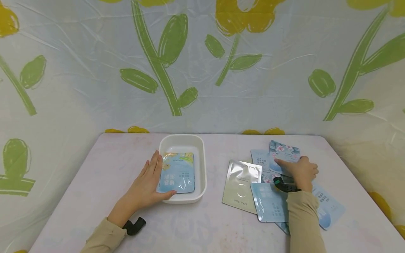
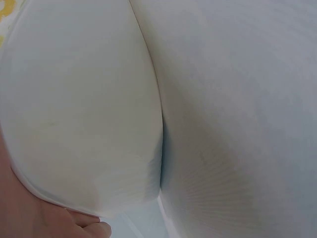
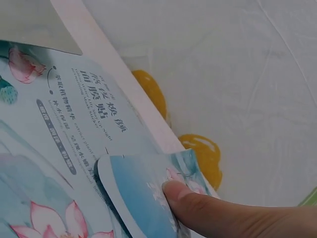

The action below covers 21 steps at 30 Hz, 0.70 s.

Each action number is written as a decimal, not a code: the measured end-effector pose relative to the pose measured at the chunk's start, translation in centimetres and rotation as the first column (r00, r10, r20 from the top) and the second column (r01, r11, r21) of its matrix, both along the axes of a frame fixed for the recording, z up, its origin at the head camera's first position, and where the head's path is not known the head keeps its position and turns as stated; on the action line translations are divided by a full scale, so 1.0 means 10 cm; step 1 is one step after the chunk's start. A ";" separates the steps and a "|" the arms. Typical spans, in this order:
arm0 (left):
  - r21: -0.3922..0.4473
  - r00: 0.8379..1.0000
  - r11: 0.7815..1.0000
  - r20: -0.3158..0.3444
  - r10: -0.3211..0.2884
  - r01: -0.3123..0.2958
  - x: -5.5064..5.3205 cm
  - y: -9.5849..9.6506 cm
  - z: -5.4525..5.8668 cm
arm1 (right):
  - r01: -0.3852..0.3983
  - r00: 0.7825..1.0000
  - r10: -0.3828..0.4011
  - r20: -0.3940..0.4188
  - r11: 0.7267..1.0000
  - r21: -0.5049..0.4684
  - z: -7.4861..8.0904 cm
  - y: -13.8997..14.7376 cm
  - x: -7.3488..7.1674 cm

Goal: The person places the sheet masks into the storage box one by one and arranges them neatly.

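My left hand [image 1: 147,186] rests with straight fingers along the left wall of a white plastic tray [image 1: 204,168], thumb at its near corner. A light blue face mask packet [image 1: 180,174] with a yellow-green top lies in the tray. Over at the right, my right hand [image 1: 303,172] pinches a blue face mask packet with pink flowers [image 1: 286,151]. In the right wrist view the thumb [image 3: 181,196] presses on that packet's face and its edge stands up off a larger lotus-print packet [image 3: 84,114] beneath. The other right fingers are hidden there.
A silver-and-beige packet [image 1: 240,186] lies left of the right-hand pile. Nearer are a light blue packet [image 1: 269,203] and another pale blue one [image 1: 329,207] partly under the right forearm. The table's back edge [image 1: 224,134] meets a flower-print cloth [image 1: 253,105].
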<state>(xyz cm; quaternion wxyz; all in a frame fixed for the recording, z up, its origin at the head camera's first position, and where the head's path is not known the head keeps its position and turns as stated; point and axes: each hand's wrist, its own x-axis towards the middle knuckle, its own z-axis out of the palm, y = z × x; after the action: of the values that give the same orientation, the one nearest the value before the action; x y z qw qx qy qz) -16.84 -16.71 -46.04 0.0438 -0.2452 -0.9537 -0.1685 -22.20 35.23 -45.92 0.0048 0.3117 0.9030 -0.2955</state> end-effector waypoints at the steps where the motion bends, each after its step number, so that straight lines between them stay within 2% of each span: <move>1: 0.002 1.000 1.000 0.000 -0.001 0.001 0.00 0.00 0.00 | 0.002 1.000 -0.002 -0.005 1.000 -0.008 0.00 0.01 0.00; 10: -0.006 1.000 1.000 0.006 0.009 -0.009 0.00 0.00 -0.01 | 0.057 0.995 -0.064 -0.071 0.994 -0.092 -0.04 0.02 0.02; 13: -0.004 1.000 1.000 0.008 0.006 -0.006 0.00 0.00 0.00 | 0.072 0.989 -0.088 -0.120 0.989 -0.128 -0.07 0.01 0.02; 18: 0.004 1.000 1.000 0.007 0.002 -0.002 0.00 0.00 0.00 | 0.052 0.965 -0.086 -0.248 0.989 -0.141 -0.13 -0.02 0.00; 21: 0.002 1.000 1.000 0.002 0.001 -0.001 0.00 0.00 0.00 | 0.029 0.943 -0.079 -0.325 0.987 -0.158 -0.13 -0.05 -0.02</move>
<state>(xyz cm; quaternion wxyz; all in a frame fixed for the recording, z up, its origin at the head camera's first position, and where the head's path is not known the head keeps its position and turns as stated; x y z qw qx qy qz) -16.82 -16.70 -46.07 0.0433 -0.2445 -0.9538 -0.1694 -22.41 34.76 -47.22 -0.1308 0.2813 0.8572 -0.4110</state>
